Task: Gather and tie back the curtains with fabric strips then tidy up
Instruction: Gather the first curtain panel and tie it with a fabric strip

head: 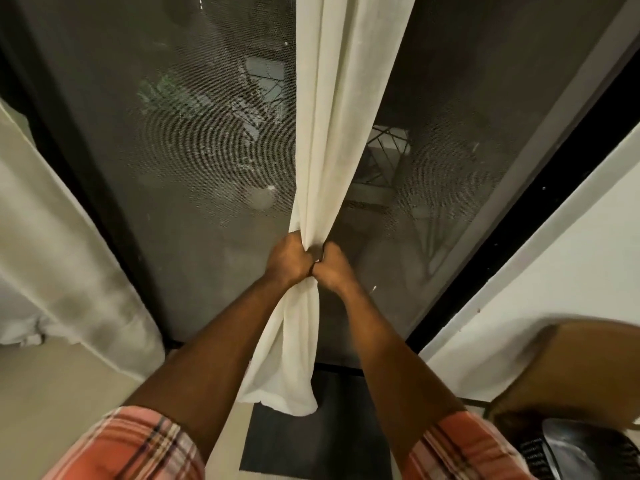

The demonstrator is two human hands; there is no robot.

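Two curtains are hanging before me: a side curtain [52,237] is draping at nine o'clock, and the cream curtain [332,133] is falling from twelve o'clock to centre. My left hand [289,259] is curling tight round its gathered folds. My right hand [334,268], knuckles touching the left, is gripping the same bunch. A brown chair [571,358] is sitting at four o'clock.

Two cream fabric curtains are hanging here: one gathered middle curtain [332,133] and one loose left curtain [69,254]. Two bare hands are showing, the left hand [289,259] and the right hand [334,268], with two red plaid sleeves, the left sleeve [131,445] and the right sleeve [460,448]. One dark rectangular floor mat [311,441] is lying below, and one brown wooden chair [571,362] is standing at the right.
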